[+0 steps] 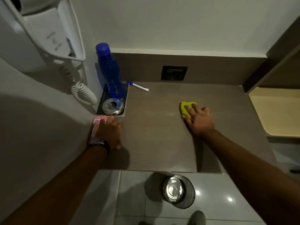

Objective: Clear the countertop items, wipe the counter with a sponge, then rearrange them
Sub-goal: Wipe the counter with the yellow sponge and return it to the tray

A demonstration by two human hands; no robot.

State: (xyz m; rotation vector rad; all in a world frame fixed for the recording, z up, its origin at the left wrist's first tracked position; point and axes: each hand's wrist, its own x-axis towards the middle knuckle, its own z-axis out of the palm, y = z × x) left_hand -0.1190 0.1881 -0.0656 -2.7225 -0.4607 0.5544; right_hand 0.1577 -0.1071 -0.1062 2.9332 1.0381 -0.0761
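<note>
My right hand presses a yellow-green sponge flat on the brown countertop, right of its middle. My left hand rests palm down on a pink packet at the counter's left edge, against the wall. Behind it a dark square tray holds a blue plastic bottle and a shiny round metal dish. A white marker with a blue cap lies just right of the tray, near the back wall.
A wall-mounted hair dryer with a coiled cord hangs at the left. A dark power socket sits in the back panel. A metal mesh bin stands on the tiled floor below the counter's front edge. A cream shelf adjoins the right.
</note>
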